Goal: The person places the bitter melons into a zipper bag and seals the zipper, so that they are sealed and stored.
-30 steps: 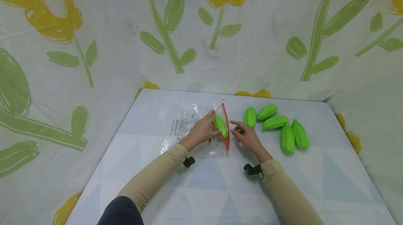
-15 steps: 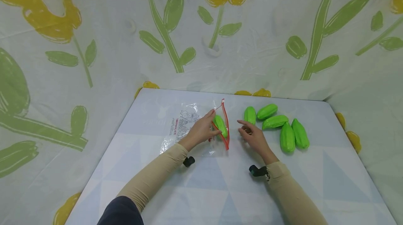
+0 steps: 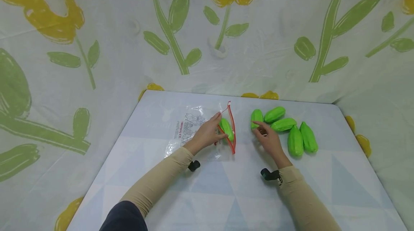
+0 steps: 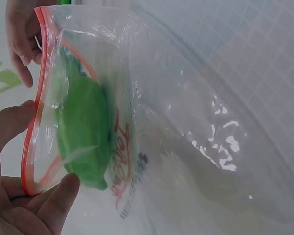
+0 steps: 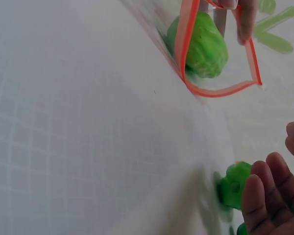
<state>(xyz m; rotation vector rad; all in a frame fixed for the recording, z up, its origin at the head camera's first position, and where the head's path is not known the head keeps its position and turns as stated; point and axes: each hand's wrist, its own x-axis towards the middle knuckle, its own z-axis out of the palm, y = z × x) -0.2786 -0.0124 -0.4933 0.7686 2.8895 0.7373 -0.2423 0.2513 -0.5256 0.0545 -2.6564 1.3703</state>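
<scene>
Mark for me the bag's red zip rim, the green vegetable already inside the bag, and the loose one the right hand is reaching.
red zip rim (image 3: 231, 130): head view, middle of the near strip.
green vegetable inside the bag (image 4: 84, 142): left wrist view, its middle.
loose green vegetable (image 3: 256, 115): head view, far end, above the right hand's fingers.

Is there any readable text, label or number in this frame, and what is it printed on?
No text here can be read.
Clear zip bag, held open by the left hand: red and dark print beside a line drawing, too small in the head view, blurred and seen from the back in the left wrist view.
</scene>
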